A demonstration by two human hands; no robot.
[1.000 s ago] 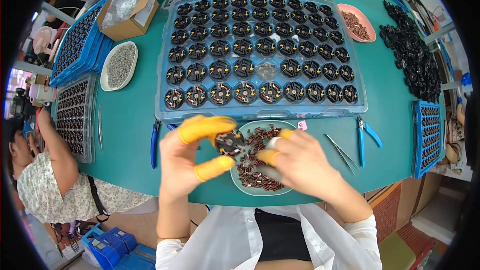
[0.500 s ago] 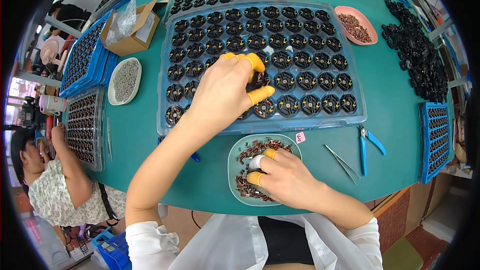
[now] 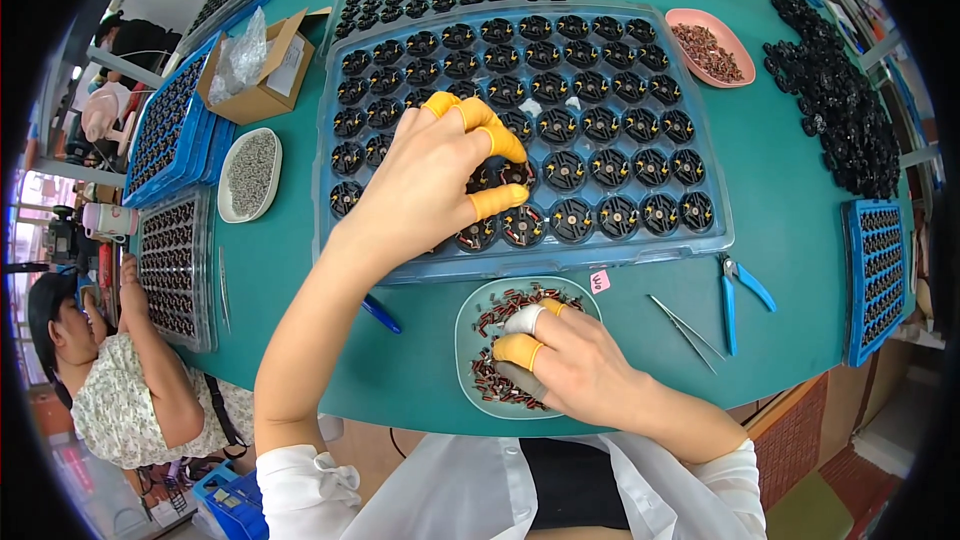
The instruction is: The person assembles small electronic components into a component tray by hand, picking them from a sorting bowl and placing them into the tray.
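Observation:
My left hand (image 3: 425, 175), in yellow finger cots, is over the blue tray (image 3: 560, 258). Its thumb and fingers close on a round black part (image 3: 513, 177), largely hidden by the fingers. Rows of similar round black parts with yellow pieces fill the tray. My right hand (image 3: 575, 355), wearing yellow and white finger cots, dips curled fingers into a pale green dish (image 3: 466, 335). Small dark-red cylindrical parts with silvery ends (image 3: 490, 385) lie in that dish. What the right fingertips pinch, if anything, is hidden.
Tweezers (image 3: 685, 332) and blue-handled cutters (image 3: 735, 305) lie at the right, a blue pen (image 3: 382, 316) left of the dish. A pink dish (image 3: 745, 60), a white dish (image 3: 232, 202) and a cardboard box (image 3: 262, 90) stand farther back. A co-worker (image 3: 130, 380) sits at left.
My left hand has shifted slightly left and down with the round black part. The right hand still works in the green dish, its fingers curled a little differently.

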